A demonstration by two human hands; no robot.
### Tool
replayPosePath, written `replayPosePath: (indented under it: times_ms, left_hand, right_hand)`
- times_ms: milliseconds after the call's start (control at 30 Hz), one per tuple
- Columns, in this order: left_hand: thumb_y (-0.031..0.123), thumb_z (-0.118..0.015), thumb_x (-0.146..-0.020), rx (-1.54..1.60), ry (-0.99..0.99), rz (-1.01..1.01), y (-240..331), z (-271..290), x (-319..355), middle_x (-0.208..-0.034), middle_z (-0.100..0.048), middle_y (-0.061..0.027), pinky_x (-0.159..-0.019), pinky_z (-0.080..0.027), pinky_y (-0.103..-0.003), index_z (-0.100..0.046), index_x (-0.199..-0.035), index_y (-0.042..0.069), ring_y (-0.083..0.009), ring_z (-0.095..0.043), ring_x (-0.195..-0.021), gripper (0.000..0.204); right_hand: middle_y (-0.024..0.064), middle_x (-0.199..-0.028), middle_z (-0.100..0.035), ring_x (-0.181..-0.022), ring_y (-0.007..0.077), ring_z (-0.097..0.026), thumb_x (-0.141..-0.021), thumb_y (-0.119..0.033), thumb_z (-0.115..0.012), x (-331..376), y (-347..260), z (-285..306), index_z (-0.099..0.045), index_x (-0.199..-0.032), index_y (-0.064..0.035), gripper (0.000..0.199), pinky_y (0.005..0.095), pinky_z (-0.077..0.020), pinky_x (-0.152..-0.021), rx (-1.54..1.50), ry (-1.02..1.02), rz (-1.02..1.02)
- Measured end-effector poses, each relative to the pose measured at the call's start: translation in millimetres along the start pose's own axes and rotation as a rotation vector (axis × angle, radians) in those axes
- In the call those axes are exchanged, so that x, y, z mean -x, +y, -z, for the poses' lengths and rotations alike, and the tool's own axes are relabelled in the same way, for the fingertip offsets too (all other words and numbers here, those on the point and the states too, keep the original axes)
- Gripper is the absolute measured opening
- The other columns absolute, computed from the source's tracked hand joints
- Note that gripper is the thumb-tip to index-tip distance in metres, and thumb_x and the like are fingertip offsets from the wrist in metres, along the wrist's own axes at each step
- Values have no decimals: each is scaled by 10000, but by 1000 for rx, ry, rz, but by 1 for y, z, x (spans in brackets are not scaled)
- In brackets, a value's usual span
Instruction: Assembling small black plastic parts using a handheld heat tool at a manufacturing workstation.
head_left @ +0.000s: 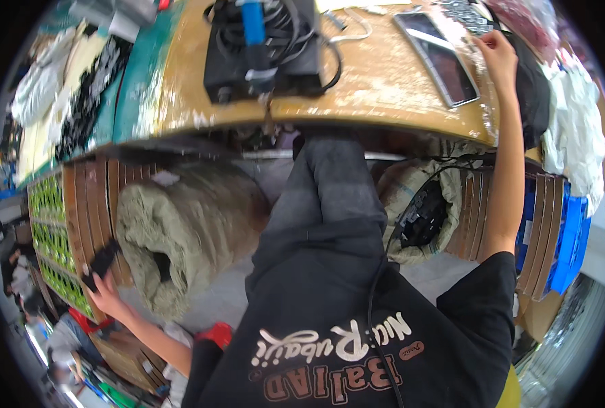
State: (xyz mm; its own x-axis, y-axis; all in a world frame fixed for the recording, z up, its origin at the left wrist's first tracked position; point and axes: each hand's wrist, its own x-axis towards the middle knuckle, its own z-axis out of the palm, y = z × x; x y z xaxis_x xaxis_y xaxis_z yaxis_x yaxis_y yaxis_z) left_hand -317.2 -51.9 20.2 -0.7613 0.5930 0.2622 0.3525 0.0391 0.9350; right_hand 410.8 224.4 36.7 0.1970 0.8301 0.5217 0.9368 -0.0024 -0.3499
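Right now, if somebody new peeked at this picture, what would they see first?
Probably the person's dark apron filling the middle, with both arms stretched wide. The left hand reaches down to the lower left and holds a small black part beside a big rolled greenish sack. The right hand stretches up to the far right of the worn wooden bench, next to a flat dark tray, while a black box with coiled cables sits at the bench's middle.

Free: we see bare wood on the worn wooden bench [377, 81] between the black box wrapped in cables [261, 51] and the flat dark tablets [438, 58] | Blocked: black cloth bundle [530, 88] crowds the bench's right edge | Below: rolled grey-green sacks [180, 231] fill the space under the front edge.
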Motion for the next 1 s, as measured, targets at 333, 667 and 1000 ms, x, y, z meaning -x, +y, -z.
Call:
replayPosePath:
  times_ms: [333,667,1000]
  left_hand:
    - [157,-484,-826,690,-548,878,52,-167,146,-892,-523,-42,-712,-415,-283,-404,-1157,53,-165,-506,-809,356]
    - [387,-308,-841,1222,-933,1361,54,-197,199,-763,-401,-40,-490,-339,-261,-305,-1236,60,-136,-375,-595,513]
    - [240,-309,-761,1026,-999,1126,53,-198,207,-1034,-527,-178,-732,-413,-292,-304,-1221,-34,-177,-509,-746,536]
  right_hand:
    - [95,-763,-532,-669,161,-555,-707,54,-592,150,-154,41,-507,-796,20,127,254,-472,-614,-1020,-267,-50]
    - [113,-804,-511,-698,203,-581,-683,114,-577,287,-222,3,-577,-796,52,129,286,-500,-646,-1466,-793,-519]
    - [132,-808,-556,-763,192,-581,-687,128,-576,282,-229,3,-566,-836,59,164,260,-493,-680,-1350,-832,-428]
